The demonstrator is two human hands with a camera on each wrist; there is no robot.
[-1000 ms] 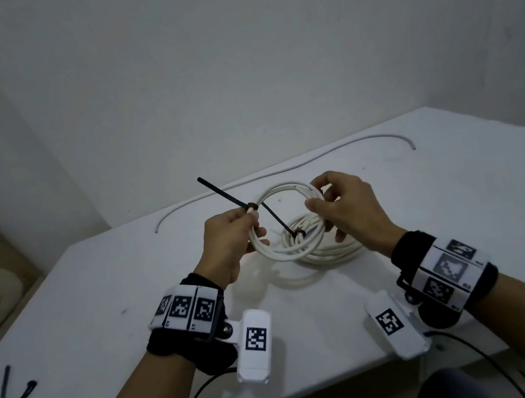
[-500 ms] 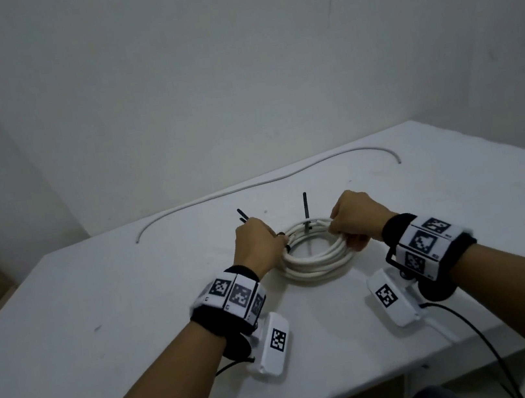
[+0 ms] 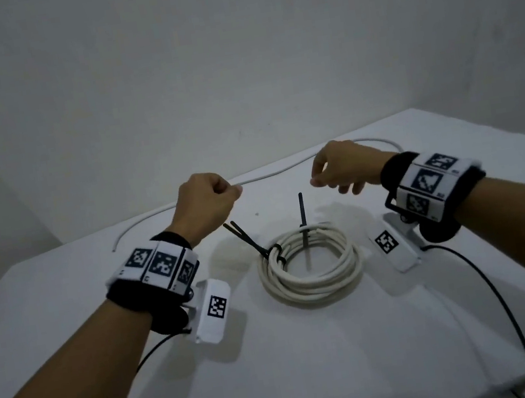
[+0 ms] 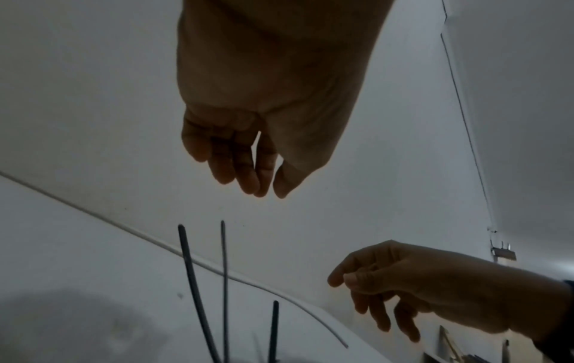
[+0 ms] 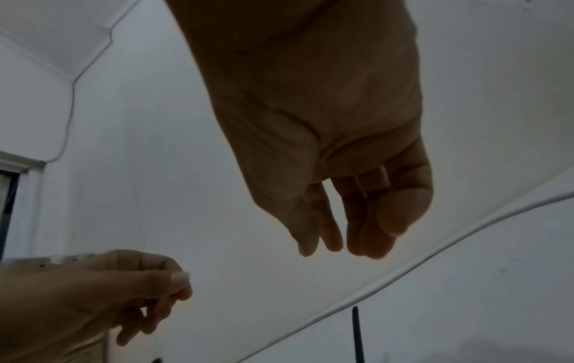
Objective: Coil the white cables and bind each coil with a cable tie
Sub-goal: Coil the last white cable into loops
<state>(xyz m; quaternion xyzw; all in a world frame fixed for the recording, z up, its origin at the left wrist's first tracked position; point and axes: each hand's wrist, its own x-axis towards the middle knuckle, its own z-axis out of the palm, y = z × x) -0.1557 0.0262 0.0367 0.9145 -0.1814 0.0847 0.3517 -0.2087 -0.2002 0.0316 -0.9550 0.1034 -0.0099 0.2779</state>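
A coiled white cable (image 3: 312,290) lies flat on the white table (image 3: 313,368). Two black cable ties wrap it: one on its left side with tails (image 3: 242,236) sticking up and left, and one at the back (image 3: 302,213) standing upright. Both hands hover above and behind the coil, touching nothing. My left hand (image 3: 233,193) has loosely curled, empty fingers (image 4: 248,181). My right hand (image 3: 323,179) also hangs relaxed and empty (image 5: 341,243). A second white cable (image 3: 267,174) lies uncoiled along the table's back edge.
The tie tails (image 4: 192,270) rise just below my left hand. A black cord (image 3: 510,315) trails from my right wrist over the table's near right. A bare wall stands close behind the table.
Both hands have let go of the coil and lifted up and back from it. The coil now lies on the table with its ties sticking up.
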